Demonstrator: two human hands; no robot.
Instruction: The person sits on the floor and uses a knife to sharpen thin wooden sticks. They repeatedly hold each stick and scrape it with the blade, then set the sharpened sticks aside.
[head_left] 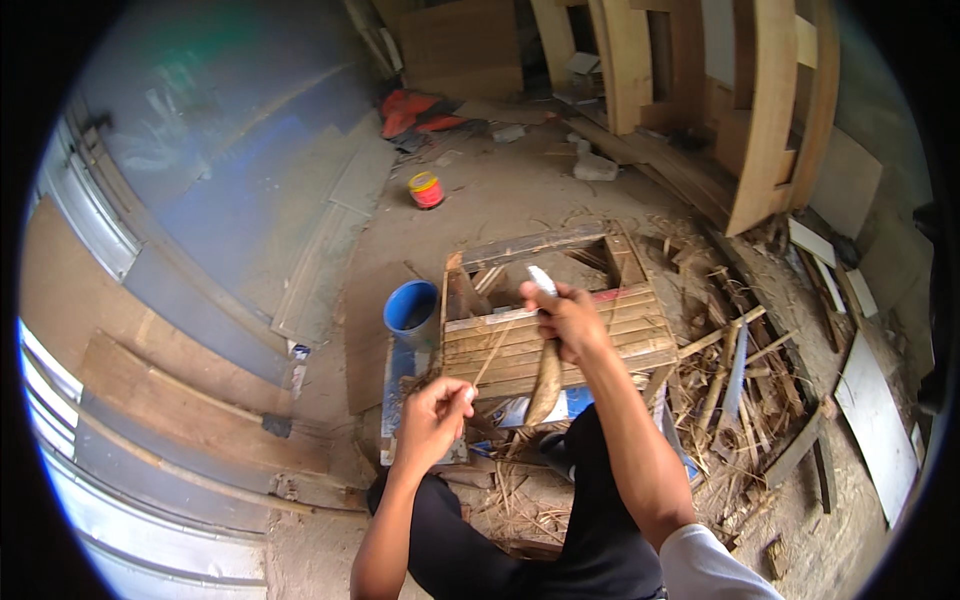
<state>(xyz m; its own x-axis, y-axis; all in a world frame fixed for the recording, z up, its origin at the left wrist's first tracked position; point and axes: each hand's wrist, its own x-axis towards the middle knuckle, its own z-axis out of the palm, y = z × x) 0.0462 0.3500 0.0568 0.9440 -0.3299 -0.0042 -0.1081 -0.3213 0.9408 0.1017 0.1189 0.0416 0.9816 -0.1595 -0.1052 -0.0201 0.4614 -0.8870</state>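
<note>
Splitting a thin cane strip over a slatted wooden crate

The left hand point(432, 415) pinches the lower end of a thin pale cane strip point(492, 352), just right of a round blue plastic bucket point(411, 310); the right hand point(568, 322) is clenched around a curved tan-handled knife point(546, 375) above the slatted wooden crate point(560, 335). A slipping blade could nick the left fingers.

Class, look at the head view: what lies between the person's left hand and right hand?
A thin pale strip runs up from the left hand toward the right hand, which grips a knife; the slatted wooden crate lies behind.
</note>
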